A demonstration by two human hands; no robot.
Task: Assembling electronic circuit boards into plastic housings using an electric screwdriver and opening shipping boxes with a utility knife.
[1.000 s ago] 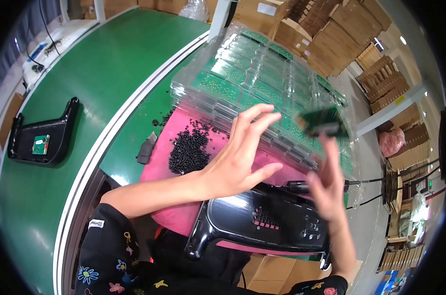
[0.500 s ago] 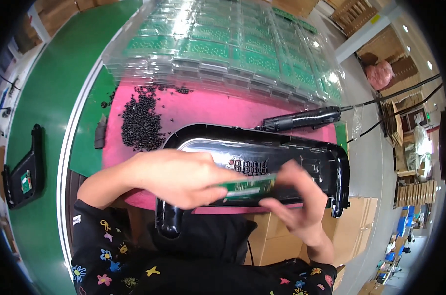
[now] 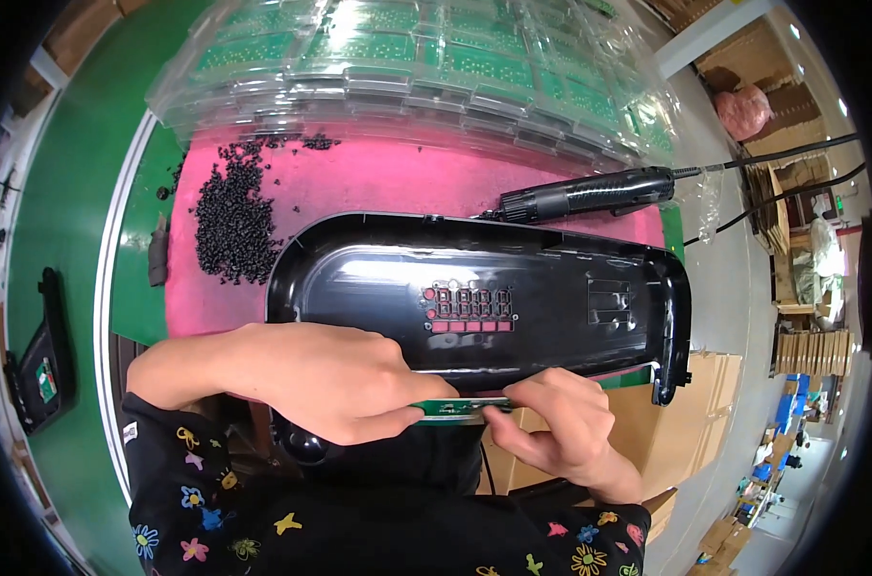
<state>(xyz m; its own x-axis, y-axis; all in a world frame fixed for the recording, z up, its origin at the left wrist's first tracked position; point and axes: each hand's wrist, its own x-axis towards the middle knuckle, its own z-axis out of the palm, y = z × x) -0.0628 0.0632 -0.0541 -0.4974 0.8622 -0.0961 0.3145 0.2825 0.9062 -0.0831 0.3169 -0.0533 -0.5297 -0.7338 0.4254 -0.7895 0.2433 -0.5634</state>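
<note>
A small green circuit board (image 3: 448, 410) is held up at the near rim of a black plastic housing. My left hand (image 3: 354, 389) pinches its left end between thumb and fingers. At the board's right end, the thumb and fingers of my right hand (image 3: 559, 422) close on it too. The glossy black housing (image 3: 551, 317) lies with its hollow side up, a digit-shaped cutout (image 3: 472, 305) in its middle. Part of its near left side is hidden under my left forearm.
Clear trays of green boards (image 3: 436, 82) are stacked at the back. Many small black screws (image 3: 232, 221) lie on the pink mat (image 3: 359, 178). Behind the housing rests a corded electric screwdriver (image 3: 590, 195). A cardboard box (image 3: 695, 413) stands at the right, a second black part (image 3: 42, 355) far left.
The board has come down toward me, off the housing's middle to its near edge, and is turned more edge-on. My right hand, apart from its end or blurred before, now grips it.
</note>
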